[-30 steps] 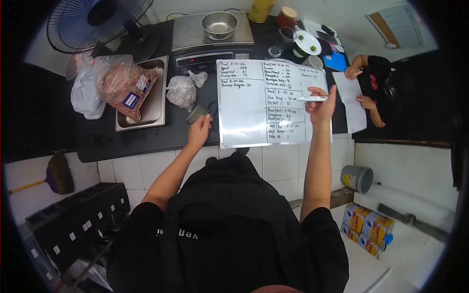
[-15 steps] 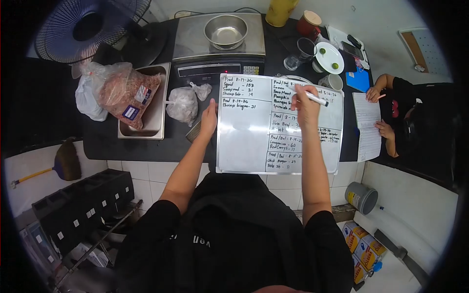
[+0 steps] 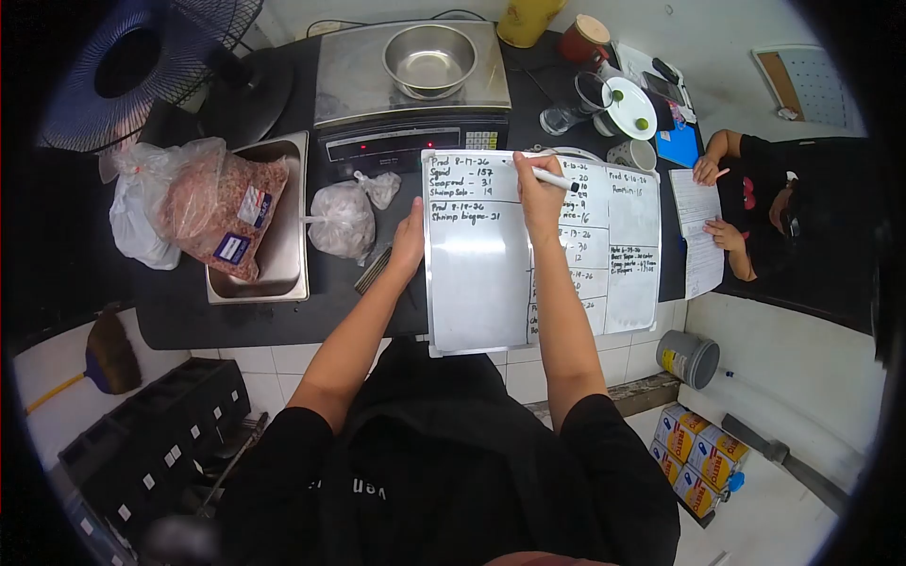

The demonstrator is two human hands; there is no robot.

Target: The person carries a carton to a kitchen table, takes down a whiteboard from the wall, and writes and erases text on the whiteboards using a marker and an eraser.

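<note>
A whiteboard [image 3: 479,283] covered in handwritten lists stands tilted at the table's front edge. My left hand [image 3: 409,241] holds it by the left edge, the fingers partly hidden. In my right hand [image 3: 540,203] is a marker [image 3: 557,179], gripped like a pen. That hand is over the upper middle of the board, at the line between the left and middle columns, and covers part of the writing. Just left of the board lie a tied plastic bag [image 3: 342,222] of pale contents and a smaller bag [image 3: 379,189].
Behind the board stands a scale [image 3: 340,94] with a steel bowl [image 3: 429,61]. A large bag of pinkish meat [image 3: 222,203] rests over a steel pan [image 3: 300,217] at left, near a fan [image 3: 132,66]. At right are a plate [image 3: 628,118] with green fruits, a mug [image 3: 632,154] and another person's hands [image 3: 722,236] on a notebook.
My right hand has moved left with the marker, from the right-hand lists to the top middle, uncovering the right column. My left hand stays on the board's edge. The whole view has shifted slightly.
</note>
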